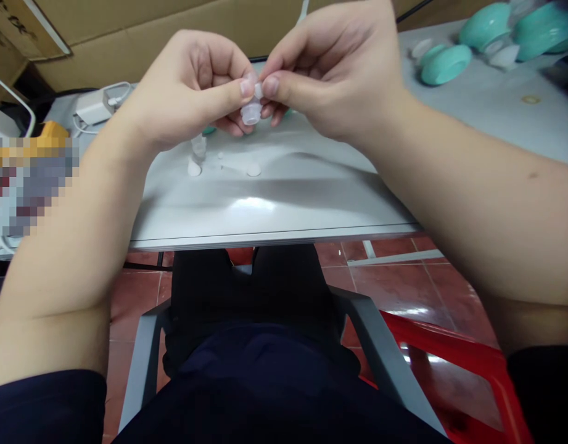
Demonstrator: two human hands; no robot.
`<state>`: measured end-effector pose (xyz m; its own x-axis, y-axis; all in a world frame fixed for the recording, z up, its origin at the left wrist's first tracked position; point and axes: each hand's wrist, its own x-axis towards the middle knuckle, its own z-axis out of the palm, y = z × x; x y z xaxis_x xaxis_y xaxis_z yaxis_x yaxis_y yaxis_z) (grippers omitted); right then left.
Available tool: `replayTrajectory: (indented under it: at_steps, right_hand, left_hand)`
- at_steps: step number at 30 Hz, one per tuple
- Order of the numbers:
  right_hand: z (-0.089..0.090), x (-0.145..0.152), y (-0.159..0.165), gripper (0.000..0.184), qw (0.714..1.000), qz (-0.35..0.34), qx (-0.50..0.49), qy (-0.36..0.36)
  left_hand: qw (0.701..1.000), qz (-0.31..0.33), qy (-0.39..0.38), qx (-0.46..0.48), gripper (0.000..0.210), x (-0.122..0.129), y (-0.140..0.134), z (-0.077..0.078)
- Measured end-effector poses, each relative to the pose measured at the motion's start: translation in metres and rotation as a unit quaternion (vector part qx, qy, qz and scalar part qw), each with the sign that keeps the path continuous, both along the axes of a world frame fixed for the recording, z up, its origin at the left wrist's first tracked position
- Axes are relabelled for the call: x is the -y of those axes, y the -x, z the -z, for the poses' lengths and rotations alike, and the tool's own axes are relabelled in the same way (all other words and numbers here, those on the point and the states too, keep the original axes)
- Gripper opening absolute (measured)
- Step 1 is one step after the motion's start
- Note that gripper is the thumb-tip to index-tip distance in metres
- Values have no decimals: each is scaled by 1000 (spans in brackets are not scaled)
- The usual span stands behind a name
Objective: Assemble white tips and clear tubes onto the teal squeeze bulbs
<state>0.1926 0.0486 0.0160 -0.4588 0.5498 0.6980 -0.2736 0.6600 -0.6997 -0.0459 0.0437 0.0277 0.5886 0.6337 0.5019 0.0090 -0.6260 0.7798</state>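
Above the far part of the table, my left hand [209, 83] and my right hand [311, 71] meet with thumbs and fingertips pinched. Between them is a small translucent white plastic fitting [251, 113] with a short round open end that points down toward me. My left thumb and forefinger grip it. The right fingertips pinch at its upper right side, on a small whitish part [258, 91] that they mostly cover. Below the hands, a clear-white plastic piece [199, 147] and small white discs [253, 169] lie on the table. Some teal shows behind my left fingers.
Teal rounded parts with white fittings [445, 64] stand at the back right of the grey table [284, 213]. A tan ring [530, 99] lies near them. At left are a white charger [93, 106] with cable and a yellow object [55, 131]. Cardboard [149, 31] rises behind; a red stool [450, 342] stands below right.
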Motion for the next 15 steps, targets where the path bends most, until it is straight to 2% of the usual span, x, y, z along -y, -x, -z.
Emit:
replayTrajectory:
  at_steps: [6,9,12,15]
  right_hand:
    - [2,4,-2,11,990,88,63,-85]
    - [2,3,-5,14,980,123,95,-125]
    - [2,2,-5,13,974,129,116,-147]
    - [4,3,-1,10,982,116,81,-127]
  left_hand:
    - [999,24,15,-29,63,-4,2,-1]
    - [999,4,37,-35,60,3,2,-5]
    - [997,-24,76,-9,58,11,-1,-5]
    - [996,-26,80,0,60,13,-3,-4]
